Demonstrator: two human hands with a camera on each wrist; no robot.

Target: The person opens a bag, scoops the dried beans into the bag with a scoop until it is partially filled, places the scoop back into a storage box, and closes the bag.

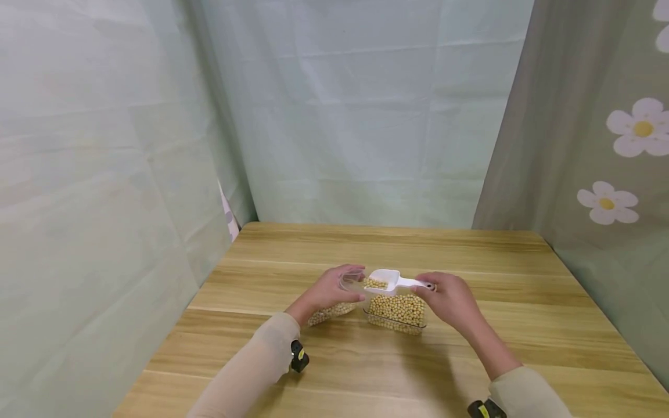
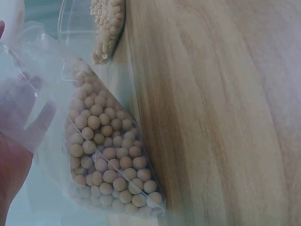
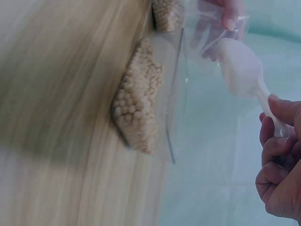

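My right hand (image 1: 450, 299) pinches the handle of a white scoop (image 3: 241, 70) between thumb and fingers. Yellowish soybeans (image 1: 374, 283) lie in its bowl, and its front edge is right at the mouth of a clear plastic bag (image 2: 110, 146). With thumb and fingers spread around that mouth, my left hand (image 1: 334, 285) holds the bag apart; some fingers show through the film in the left wrist view. More beans fill the bag's lower part. Beneath the scoop stands a clear rectangular container (image 3: 167, 61) holding a heap of soybeans (image 1: 398, 310).
The bag and container stand close together on a wood-grain table (image 1: 334, 371). Pale green cloth (image 1: 355, 128) hangs behind the table and along its left side. A grey-green curtain with white flowers (image 1: 606, 203) hangs on the right.
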